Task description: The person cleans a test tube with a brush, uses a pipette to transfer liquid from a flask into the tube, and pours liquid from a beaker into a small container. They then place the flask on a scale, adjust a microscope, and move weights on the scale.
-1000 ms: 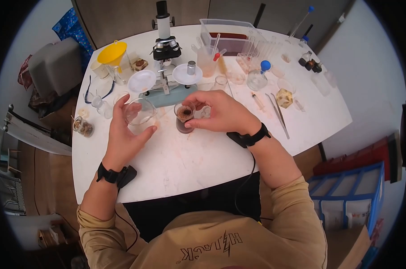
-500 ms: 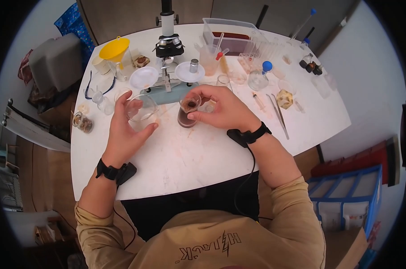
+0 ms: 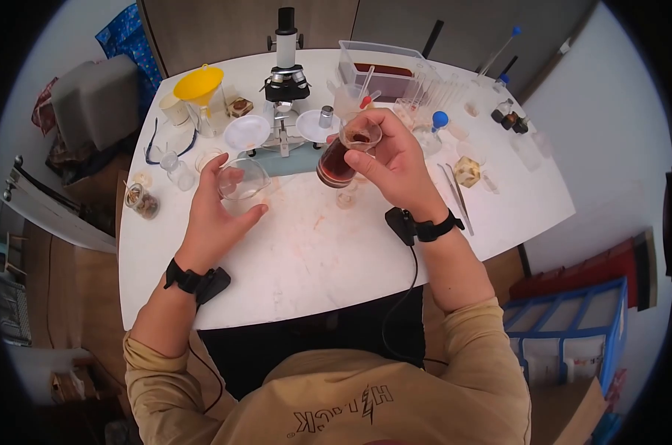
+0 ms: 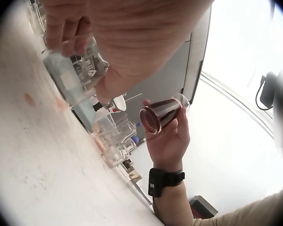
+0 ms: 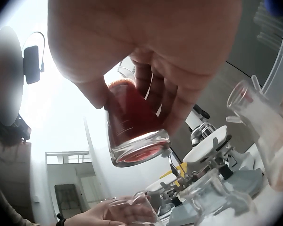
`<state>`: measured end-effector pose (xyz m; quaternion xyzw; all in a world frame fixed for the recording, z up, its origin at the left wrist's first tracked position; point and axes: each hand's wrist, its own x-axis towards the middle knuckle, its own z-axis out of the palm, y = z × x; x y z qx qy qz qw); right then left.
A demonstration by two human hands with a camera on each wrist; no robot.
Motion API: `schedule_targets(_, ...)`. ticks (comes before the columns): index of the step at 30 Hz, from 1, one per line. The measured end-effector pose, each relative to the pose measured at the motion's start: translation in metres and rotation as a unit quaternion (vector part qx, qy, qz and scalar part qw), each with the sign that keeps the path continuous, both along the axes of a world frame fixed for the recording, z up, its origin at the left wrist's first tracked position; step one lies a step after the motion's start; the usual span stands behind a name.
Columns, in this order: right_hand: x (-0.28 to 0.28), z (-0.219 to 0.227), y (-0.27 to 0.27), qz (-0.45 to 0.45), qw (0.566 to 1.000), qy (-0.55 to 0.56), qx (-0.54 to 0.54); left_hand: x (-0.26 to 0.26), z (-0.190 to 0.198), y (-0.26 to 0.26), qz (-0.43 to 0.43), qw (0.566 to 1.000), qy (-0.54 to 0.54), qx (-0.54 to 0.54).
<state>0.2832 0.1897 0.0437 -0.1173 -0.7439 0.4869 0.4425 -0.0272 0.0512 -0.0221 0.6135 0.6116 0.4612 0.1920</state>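
Observation:
My right hand grips a small conical flask near its neck. Dark red liquid fills much of the flask, and brownish foam rings its neck. The flask is up off the table and leans, its mouth toward the right and its base toward the left, as the left wrist view also shows. On the left, the fingers of my left hand curl round a clear glass beaker, some showing through the glass. The thumb lies along its near side. No coloured liquid shows in the beaker.
Behind the hands stand a balance with two white pans and a microscope. A yellow funnel and a jar are at left. Tweezers, a yellowish block and a clear plastic bin are toward the right.
My right hand has lifted the flask off the table, moving it up and to the right and tilting it over. The left hand stays round the beaker, hardly moved.

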Motion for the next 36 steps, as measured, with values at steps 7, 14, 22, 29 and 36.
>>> schedule_targets(7,0.017,0.031,0.009,-0.064,0.997,0.041,0.006,0.001,0.003,-0.002,0.007,1.0,0.009,0.0)
schedule_targets(14,0.052,0.028,0.022,-0.151,0.988,-0.001,0.02,0.0,0.002,-0.002,-0.001,1.0,-0.007,0.012)
schedule_targets(22,0.074,-0.009,0.034,-0.207,0.975,-0.08,-0.004,-0.001,0.002,-0.003,-0.009,1.0,-0.005,0.021)
schedule_targets(29,0.066,-0.014,0.025,-0.245,0.949,-0.191,0.048,-0.001,0.002,-0.003,-0.002,1.0,0.0,0.021)
schedule_targets(36,0.064,-0.008,0.022,-0.258,0.934,-0.232,0.088,-0.002,-0.001,-0.003,-0.004,1.0,-0.001,0.024)
